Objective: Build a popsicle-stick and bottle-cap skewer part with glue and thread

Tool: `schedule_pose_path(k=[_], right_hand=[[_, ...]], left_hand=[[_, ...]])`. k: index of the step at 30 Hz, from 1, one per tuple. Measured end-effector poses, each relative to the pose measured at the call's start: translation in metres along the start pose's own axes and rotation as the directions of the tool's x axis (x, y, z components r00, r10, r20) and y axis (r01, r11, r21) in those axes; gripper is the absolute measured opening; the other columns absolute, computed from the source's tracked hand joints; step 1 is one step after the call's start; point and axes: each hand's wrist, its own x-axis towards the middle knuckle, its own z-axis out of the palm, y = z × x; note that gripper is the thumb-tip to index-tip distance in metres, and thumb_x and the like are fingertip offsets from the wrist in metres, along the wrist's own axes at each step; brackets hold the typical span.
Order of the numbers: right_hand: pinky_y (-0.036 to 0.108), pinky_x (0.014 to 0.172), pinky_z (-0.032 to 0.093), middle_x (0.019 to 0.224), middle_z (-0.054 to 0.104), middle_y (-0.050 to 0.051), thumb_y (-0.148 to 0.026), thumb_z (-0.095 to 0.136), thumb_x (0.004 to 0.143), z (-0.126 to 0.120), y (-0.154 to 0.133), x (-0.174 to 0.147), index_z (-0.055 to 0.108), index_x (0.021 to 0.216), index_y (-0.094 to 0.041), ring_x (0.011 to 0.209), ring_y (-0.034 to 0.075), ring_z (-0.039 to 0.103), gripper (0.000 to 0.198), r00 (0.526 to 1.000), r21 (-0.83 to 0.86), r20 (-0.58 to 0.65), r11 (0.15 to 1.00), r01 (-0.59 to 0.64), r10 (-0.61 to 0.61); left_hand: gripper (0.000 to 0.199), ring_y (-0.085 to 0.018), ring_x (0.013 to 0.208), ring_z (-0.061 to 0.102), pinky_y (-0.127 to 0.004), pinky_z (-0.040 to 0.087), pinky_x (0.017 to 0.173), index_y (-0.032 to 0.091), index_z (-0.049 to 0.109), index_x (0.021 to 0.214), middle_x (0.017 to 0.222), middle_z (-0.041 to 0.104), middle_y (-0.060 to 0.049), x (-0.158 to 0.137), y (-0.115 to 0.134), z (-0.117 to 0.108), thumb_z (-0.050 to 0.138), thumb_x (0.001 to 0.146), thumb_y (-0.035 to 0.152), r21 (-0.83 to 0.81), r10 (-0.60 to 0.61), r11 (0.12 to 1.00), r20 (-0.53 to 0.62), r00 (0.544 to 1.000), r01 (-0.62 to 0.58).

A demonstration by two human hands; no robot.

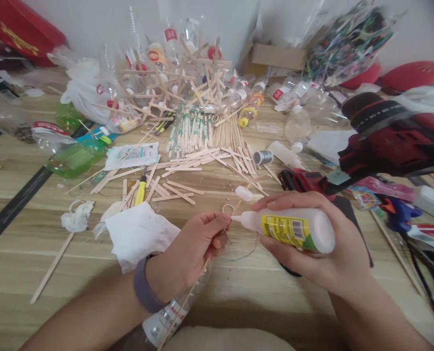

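My right hand (343, 253) grips a white glue bottle (286, 228) with a yellow and green label, tilted nearly level. Its nozzle points left and meets the fingertips of my left hand (193, 239). Those fingers pinch a thin wooden skewer (182, 309) that slants down towards me. A small pale ring (228, 208) shows just above the fingertips; whether it is fixed to the skewer I cannot tell. Thin dark thread (244, 256) trails from the pinch across the table. Under my left wrist lies a clear plastic bottle (164, 321). A white cap (244, 193) rests just beyond the nozzle.
Wooden craft sticks (180, 190) and bundled skewers (228, 131) spread ahead, with many plastic bottles behind. A red and black power drill (378, 141) stands at right. White tissue (140, 231), a yellow-handled tool (140, 190) and a thread spool (263, 157) lie around my hands.
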Motion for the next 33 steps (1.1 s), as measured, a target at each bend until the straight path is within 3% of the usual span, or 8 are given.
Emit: schedule_pose_path(k=[23,33], right_hand=[[0.042,0.072,0.059,0.099,0.073,0.001,-0.033,0.077,0.076,-0.0016,-0.0012,0.0005,0.058,0.107,-0.036,0.089,0.028,0.071,0.036,1.0,-0.052,0.018,0.999,-0.001,0.002],[0.043,0.071,0.06,0.101,0.072,0.002,-0.033,0.076,0.076,-0.0037,-0.0011,-0.0004,0.058,0.108,-0.036,0.089,0.029,0.071,0.037,0.999,-0.053,0.033,0.999,0.006,-0.004]], left_hand=[[0.03,-0.006,0.049,0.028,-0.02,0.017,0.043,0.018,0.052,0.064,0.056,0.036,0.008,-0.0013,0.0003,0.0005,0.074,0.07,0.038,0.026,-0.027,0.999,0.002,1.0,0.027],[0.023,-0.005,0.048,0.029,-0.02,0.018,0.043,0.017,0.053,0.066,0.056,0.039,0.008,0.0001,-0.0012,-0.0011,0.068,0.075,0.03,-0.01,-0.025,1.0,0.019,0.999,0.026]])
